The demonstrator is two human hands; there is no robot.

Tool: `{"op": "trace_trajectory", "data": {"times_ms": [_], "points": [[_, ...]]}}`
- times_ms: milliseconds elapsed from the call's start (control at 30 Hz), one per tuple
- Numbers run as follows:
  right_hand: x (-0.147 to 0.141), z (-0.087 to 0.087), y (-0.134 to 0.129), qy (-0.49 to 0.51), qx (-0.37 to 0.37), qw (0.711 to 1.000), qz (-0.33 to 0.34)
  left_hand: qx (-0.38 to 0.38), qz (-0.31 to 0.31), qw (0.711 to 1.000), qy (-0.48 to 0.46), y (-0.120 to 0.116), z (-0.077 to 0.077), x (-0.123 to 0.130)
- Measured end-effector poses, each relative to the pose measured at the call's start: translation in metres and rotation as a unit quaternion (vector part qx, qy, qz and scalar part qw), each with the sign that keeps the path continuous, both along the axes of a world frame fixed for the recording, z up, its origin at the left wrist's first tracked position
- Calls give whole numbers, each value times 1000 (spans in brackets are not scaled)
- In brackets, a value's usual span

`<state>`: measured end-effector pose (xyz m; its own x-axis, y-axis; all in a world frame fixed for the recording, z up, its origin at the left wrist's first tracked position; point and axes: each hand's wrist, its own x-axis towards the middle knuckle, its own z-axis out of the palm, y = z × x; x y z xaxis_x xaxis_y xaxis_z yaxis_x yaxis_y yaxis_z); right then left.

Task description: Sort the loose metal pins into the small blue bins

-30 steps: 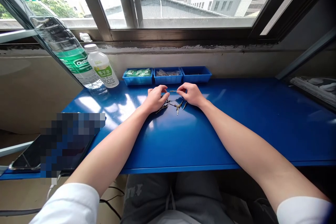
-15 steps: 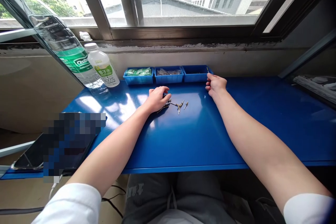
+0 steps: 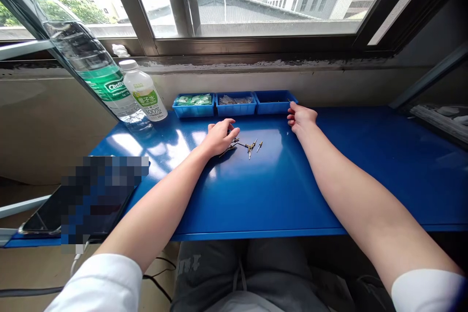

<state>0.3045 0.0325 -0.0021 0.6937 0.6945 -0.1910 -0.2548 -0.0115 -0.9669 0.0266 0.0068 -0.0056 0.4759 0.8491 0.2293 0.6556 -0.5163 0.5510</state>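
At the far left of the blue tabletop (image 3: pixel 263 195) lies a flat dark device (image 3: pixel 40 218), largely blurred, with a white cable (image 3: pixel 75 262) at its near edge. Behind it stand a tall water bottle (image 3: pixel 109 83) with a green label and, just beside it, a smaller white bottle (image 3: pixel 146 97). Next comes the left tray (image 3: pixel 194 111), blue and holding green packets (image 3: pixel 193 100). In front of it the left hand (image 3: pixel 221 137) arches over a pile of metal pins (image 3: pixel 227 150), its grip open, thumb and fingers apart; whether it touches the pins is hidden. The middle tray (image 3: pixel 236 109) holds greyish packets (image 3: pixel 235 100). In front, a few loose pins (image 3: pixel 250 150) lie in a small huddle, with a single pin (image 3: pixel 259 146) just to their right. The right tray (image 3: pixel 274 107) has small dark things at its bottom, too small to tell. The right hand (image 3: pixel 302 118) is at that tray's right end, fingertips close together near the rim; whether its grip holds a pin, I cannot tell.
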Motion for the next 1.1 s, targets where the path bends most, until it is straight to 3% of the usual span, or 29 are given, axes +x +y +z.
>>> {"op": "trace_trajectory", "data": {"times_ms": [367, 500, 600, 767, 967, 1100], "points": [[-2, -2, -3, -29, 21, 999, 17, 10, -1, 1000, 12, 2, -1, 0], [-9, -8, -3, -135, 27, 988, 63, 21, -4, 1000, 18, 3, -2, 0], [-18, -14, -6, -279, 23, 946, 166, 25, -6, 999, 26, 2, -2, 0], [-29, -13, -17, -465, -17, 818, 338, 30, -8, 999, 38, 1, 0, 0], [-36, 2, -28, -437, 0, 764, 475, 35, -9, 998, 59, 0, 1, 1], [-40, 7, -28, -431, 10, 699, 570, 32, -8, 997, 67, 0, 1, 1]]}}
